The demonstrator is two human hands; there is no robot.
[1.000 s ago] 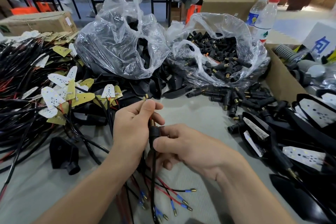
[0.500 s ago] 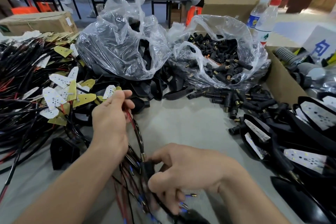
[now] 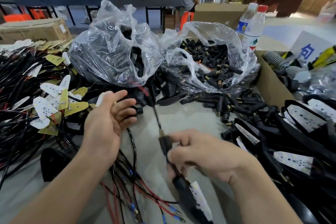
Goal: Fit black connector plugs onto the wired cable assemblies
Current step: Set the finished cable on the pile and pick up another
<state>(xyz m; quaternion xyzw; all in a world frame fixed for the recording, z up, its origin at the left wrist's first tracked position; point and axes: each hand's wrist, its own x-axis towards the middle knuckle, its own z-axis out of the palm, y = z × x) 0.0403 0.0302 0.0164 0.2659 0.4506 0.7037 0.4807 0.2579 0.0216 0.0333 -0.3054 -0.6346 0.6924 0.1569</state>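
Head view, plug on cable pinched by right hand, left hand spread open, nothing held, loose plugs beyond right hand

Bright even indoor light, glare far right, wide-angle edge bending, motion-blurred hands, soft shadows

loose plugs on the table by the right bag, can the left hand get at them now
Probably yes: the left hand is open and holds nothing, and the loose plugs lie uncovered, but it must cross the cable that the right hand grips.
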